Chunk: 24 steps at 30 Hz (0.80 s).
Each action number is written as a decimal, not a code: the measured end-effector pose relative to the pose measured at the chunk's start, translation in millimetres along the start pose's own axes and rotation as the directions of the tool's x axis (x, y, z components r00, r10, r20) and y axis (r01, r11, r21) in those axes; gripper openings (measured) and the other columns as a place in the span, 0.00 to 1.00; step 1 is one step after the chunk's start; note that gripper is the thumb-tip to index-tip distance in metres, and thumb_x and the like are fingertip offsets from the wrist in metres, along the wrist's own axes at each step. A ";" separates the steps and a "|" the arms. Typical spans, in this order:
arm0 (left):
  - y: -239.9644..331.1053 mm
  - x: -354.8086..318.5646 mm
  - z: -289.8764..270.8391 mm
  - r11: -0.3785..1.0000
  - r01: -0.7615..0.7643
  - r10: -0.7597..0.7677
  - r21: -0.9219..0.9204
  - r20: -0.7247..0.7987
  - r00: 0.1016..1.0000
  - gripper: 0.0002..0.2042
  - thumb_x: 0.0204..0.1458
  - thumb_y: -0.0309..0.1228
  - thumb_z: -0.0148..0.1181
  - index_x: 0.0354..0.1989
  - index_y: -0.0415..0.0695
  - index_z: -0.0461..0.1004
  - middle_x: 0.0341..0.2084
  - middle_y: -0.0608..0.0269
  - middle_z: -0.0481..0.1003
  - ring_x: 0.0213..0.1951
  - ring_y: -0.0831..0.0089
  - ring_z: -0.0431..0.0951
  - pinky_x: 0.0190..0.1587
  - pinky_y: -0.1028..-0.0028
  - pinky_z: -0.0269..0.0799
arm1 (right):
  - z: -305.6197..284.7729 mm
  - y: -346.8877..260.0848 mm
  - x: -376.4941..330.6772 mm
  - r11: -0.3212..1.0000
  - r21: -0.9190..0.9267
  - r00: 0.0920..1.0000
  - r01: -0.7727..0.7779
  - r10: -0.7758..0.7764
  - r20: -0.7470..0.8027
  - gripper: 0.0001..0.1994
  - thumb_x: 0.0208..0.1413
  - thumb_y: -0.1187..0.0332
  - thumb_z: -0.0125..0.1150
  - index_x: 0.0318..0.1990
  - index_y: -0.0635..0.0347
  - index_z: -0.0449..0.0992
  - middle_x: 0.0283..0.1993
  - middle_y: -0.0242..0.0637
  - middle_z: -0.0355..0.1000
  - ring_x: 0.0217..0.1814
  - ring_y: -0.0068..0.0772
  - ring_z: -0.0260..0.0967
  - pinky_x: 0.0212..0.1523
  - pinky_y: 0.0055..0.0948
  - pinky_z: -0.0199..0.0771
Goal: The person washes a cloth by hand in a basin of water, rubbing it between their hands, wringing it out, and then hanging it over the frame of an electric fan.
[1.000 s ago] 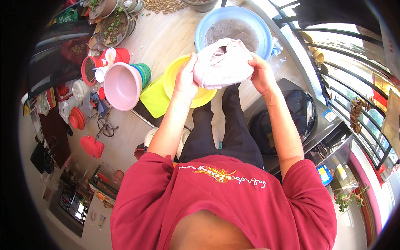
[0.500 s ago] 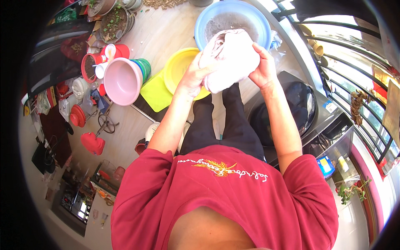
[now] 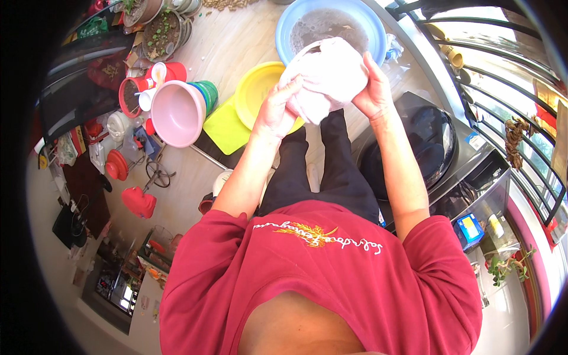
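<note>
My left hand (image 3: 277, 112) and my right hand (image 3: 371, 90) both grip a bunched pale pink-white cloth (image 3: 328, 77), one on each side, held out in front of me. The cloth hangs over the near rim of a blue basin (image 3: 285, 26) with murky water in it. A yellow basin (image 3: 255, 89) lies on the floor just under my left hand.
A pink tub (image 3: 176, 113), a green bowl (image 3: 208, 93) and a lime-green flat board (image 3: 226, 128) sit to the left. Red pots and planters (image 3: 133, 93) crowd the far left. A dark top-loading washing machine (image 3: 435, 142) stands at my right, with window bars (image 3: 520, 89) beyond.
Both hands have carried the cloth up and forward, from over the yellow basin toward the blue basin's near rim.
</note>
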<state>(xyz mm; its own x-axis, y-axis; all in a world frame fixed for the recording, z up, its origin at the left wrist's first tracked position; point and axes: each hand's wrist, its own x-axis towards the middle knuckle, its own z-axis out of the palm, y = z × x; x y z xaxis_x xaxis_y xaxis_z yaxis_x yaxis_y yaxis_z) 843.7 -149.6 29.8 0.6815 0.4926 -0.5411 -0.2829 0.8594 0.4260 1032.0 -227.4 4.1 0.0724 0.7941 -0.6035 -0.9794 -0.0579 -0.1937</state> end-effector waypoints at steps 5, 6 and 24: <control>-7.2 -2.7 2.5 0.998 0.022 -0.022 -0.055 -0.007 1.000 0.20 0.58 0.31 0.48 0.57 0.38 0.60 0.51 0.56 0.68 0.55 0.67 0.67 0.59 0.66 0.60 | 8.7 12.7 -16.6 0.872 -0.470 0.990 0.139 -0.141 0.030 0.39 0.47 0.70 0.65 0.65 0.61 0.49 0.59 0.42 0.60 0.57 0.33 0.62 0.59 0.36 0.61; -11.0 -5.1 2.2 0.997 0.013 -0.016 -0.077 -0.028 0.999 0.20 0.57 0.31 0.49 0.58 0.38 0.59 0.51 0.56 0.68 0.54 0.67 0.67 0.58 0.67 0.62 | 12.4 11.3 -19.8 0.861 -0.497 0.993 0.107 -0.113 0.019 0.41 0.46 0.73 0.65 0.66 0.61 0.47 0.60 0.42 0.59 0.58 0.33 0.62 0.59 0.35 0.61; -28.3 -12.3 34.2 0.994 0.025 -0.025 -0.106 0.003 1.000 0.22 0.57 0.33 0.49 0.59 0.38 0.57 0.51 0.56 0.67 0.54 0.66 0.68 0.57 0.66 0.63 | 21.7 -12.1 -50.4 0.640 -0.705 0.950 0.306 -0.252 0.184 0.44 0.38 0.69 0.68 0.65 0.59 0.50 0.65 0.42 0.50 0.69 0.35 0.45 0.66 0.32 0.47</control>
<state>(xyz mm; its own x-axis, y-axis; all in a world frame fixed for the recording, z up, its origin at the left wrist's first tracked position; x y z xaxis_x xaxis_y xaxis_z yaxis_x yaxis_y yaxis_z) 866.4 -184.7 49.2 0.6901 0.4709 -0.5496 -0.3357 0.8810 0.3334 1036.1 -253.6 53.7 0.2808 0.8804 -0.3821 -0.4715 -0.2203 -0.8539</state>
